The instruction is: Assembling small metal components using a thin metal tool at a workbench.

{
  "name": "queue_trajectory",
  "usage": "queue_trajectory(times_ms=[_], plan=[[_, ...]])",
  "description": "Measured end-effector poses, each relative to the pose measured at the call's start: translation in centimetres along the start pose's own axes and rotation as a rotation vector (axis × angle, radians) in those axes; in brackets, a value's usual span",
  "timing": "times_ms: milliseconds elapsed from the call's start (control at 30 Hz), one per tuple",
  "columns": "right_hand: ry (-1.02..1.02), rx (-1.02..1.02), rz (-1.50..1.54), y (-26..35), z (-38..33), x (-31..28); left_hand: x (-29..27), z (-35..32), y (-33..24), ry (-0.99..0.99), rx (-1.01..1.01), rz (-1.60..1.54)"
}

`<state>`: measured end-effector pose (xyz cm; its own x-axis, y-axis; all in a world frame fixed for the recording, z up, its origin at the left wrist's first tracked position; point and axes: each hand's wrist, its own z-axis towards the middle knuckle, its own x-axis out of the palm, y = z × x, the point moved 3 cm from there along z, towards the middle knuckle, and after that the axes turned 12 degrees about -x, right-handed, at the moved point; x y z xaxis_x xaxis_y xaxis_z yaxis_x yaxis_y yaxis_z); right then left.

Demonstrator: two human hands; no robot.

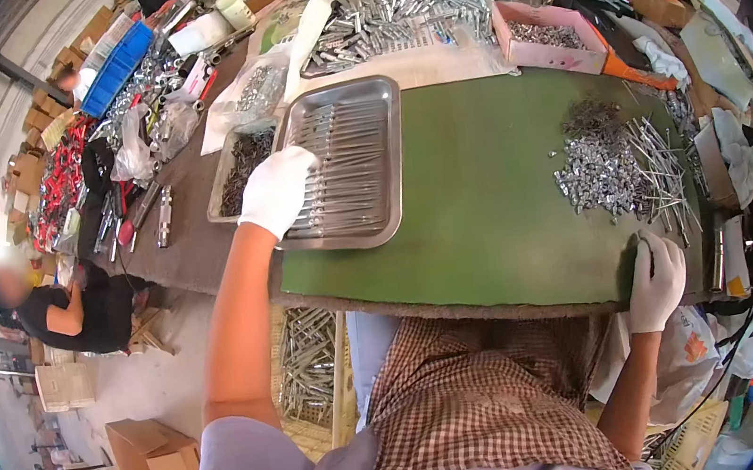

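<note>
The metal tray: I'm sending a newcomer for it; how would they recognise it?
Find the green worktop; at its left end, the left gloved hand is over the metal tray, rectangular with rounded corners. Unlike the bin of jumbled dark pieces beside it, it holds slim rods side by side.

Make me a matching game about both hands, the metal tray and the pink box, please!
1. Left hand
2. Right hand
3. Metal tray
4. Pink box

A. At the green mat's near edge
B. Holds a heap of small metal pieces
C. Over the tray's left edge
D. Holds thin metal rods in rows

Pairs: 1-C, 2-A, 3-D, 4-B
</note>
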<state>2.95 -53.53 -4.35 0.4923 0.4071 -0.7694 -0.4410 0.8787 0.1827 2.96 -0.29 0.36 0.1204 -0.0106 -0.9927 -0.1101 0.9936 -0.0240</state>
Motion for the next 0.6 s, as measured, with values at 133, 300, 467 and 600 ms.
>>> queue_trajectory(times_ms=[133,300,467,600], plan=[[-0.037,0.028,-0.037,0.7,-0.1,0.2,-0.9,1.5,-1.0,-0.078,0.036,-0.010],[-0.051,0.051,-0.041,1.0,0.4,0.0,-1.5,9.2,-6.6,-0.204,0.211,-0.159],[-0.072,0.059,-0.006,1.8,1.3,-0.5,3.3,21.7,-10.5,-0.133,0.043,-0.177],[-0.069,0.075,-0.004,1.7,1.1,-0.7,8.0,29.3,-17.4,-0.275,0.103,-0.258]])
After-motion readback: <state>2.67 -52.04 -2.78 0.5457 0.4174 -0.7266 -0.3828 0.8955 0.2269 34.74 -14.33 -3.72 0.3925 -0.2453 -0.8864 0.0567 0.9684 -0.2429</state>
